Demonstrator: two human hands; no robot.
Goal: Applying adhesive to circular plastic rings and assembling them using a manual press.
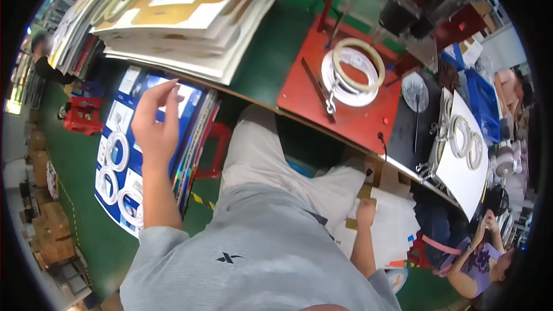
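Note:
My left hand (154,120) hangs open in the air, fingers spread, above a stack of blue printed cards (124,155) bearing white rings, which lies low at my left side. Nothing is in that hand. My right hand (365,214) reaches down at my right side and pinches a small brown cardboard piece (365,191) over a pile of white sheets (391,224). On the bench ahead, a red jig plate (305,89) carries a white and cream ring (356,68).
A tall pile of white and brown card sheets (190,17) sits on the green bench at upper left. A white card with two rings (465,155) lies at right. Another person in purple (478,259) sits at lower right. Red stool (83,116) stands on the floor at left.

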